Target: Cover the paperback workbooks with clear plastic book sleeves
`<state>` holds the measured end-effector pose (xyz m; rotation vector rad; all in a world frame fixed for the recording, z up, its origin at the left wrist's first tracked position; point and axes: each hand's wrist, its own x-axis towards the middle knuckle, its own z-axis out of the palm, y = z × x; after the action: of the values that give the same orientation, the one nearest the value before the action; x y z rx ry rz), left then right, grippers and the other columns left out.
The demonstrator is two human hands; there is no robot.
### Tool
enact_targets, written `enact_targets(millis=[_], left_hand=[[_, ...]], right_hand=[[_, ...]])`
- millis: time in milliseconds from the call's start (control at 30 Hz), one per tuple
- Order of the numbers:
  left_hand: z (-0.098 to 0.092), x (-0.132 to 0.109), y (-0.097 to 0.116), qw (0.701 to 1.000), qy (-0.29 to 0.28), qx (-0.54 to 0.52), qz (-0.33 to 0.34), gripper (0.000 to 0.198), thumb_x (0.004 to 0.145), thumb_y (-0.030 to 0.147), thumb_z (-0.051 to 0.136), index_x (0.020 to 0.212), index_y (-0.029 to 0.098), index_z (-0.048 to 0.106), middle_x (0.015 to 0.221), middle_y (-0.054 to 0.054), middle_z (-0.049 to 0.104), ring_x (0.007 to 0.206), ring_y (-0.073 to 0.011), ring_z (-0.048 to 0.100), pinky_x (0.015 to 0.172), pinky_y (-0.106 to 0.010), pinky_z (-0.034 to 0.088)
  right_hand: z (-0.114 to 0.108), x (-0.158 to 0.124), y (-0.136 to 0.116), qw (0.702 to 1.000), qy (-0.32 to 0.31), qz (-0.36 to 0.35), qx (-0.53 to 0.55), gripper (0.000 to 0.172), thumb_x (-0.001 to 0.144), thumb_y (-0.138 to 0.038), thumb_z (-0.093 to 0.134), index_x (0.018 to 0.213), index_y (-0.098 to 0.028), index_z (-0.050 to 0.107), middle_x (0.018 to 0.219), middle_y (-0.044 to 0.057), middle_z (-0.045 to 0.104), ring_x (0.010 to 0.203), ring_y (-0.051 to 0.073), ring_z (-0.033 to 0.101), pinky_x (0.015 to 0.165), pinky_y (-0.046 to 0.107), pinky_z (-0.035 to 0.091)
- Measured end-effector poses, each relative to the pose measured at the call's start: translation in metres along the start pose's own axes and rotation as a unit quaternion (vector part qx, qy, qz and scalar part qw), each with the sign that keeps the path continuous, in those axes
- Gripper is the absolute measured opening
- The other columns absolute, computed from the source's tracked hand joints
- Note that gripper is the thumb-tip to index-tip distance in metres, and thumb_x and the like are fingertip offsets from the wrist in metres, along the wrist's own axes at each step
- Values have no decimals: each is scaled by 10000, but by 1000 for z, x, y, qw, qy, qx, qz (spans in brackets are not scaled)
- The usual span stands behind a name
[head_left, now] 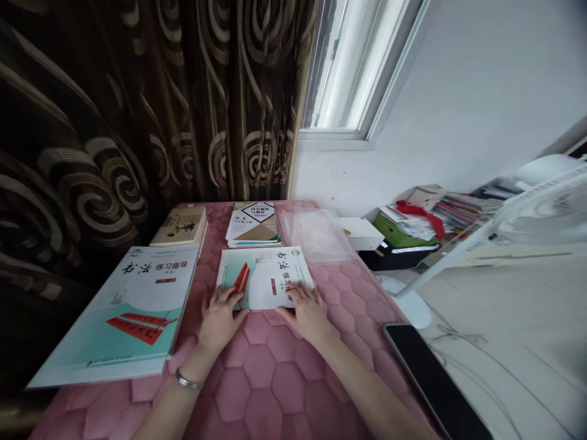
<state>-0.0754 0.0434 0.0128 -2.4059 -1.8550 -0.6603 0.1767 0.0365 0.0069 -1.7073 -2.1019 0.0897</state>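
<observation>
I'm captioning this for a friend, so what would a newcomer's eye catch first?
Likely the dark, swirl-patterned curtain filling the upper left. Then the pink hexagon-patterned surface below, where the left hand and right hand touch a teal-and-white book.

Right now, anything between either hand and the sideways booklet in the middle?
Nothing visible. The left hand and right hand both touch the sideways booklet along its near side. The small book stack lies beyond it, not in between.
</observation>
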Motion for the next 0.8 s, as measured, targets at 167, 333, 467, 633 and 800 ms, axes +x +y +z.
enact_targets(millis=[167,333,467,633,800], left_hand=[[-2,-9,-41,998,36,-38,28,254,835,234,610,1065,264,715,1180,-58,700,1145,-268,595,1034,-481,460],[-2,-13,-58,995,54,-84,3,403,822,160,551,1210,236,632,1176,-76,705,1071,-247,646,961,-422,523],[-1,-13,-60,989,59,-133,-8,471,812,133,510,1271,222,569,1225,-74,692,1108,-218,651,978,-395,529],[-4,-12,-64,987,28,-155,-4,563,801,93,461,1348,220,497,1186,-58,714,1128,-199,650,980,-383,536],[-10,-15,-62,997,-12,-80,-3,570,815,47,366,1338,204,531,1237,-63,690,1145,-213,642,1004,-412,516]], right_hand=[[-15,-13,56,999,26,10,21,278,879,-439,587,1066,-241,645,1298,93,639,1305,322,474,1070,585,312],[-22,-17,90,996,15,21,83,222,848,-370,604,1015,-251,688,1200,67,693,1283,284,510,1067,529,369],[-25,-15,96,992,-12,33,119,232,841,-311,596,1039,-276,713,1216,44,694,1291,273,517,1080,524,375],[-27,-14,98,992,-33,36,117,276,838,-260,585,1073,-276,730,1267,34,673,1321,268,490,1109,535,348],[-31,-14,109,994,-50,21,95,326,838,-227,568,1114,-305,724,1287,12,661,1316,262,495,1098,526,367]])
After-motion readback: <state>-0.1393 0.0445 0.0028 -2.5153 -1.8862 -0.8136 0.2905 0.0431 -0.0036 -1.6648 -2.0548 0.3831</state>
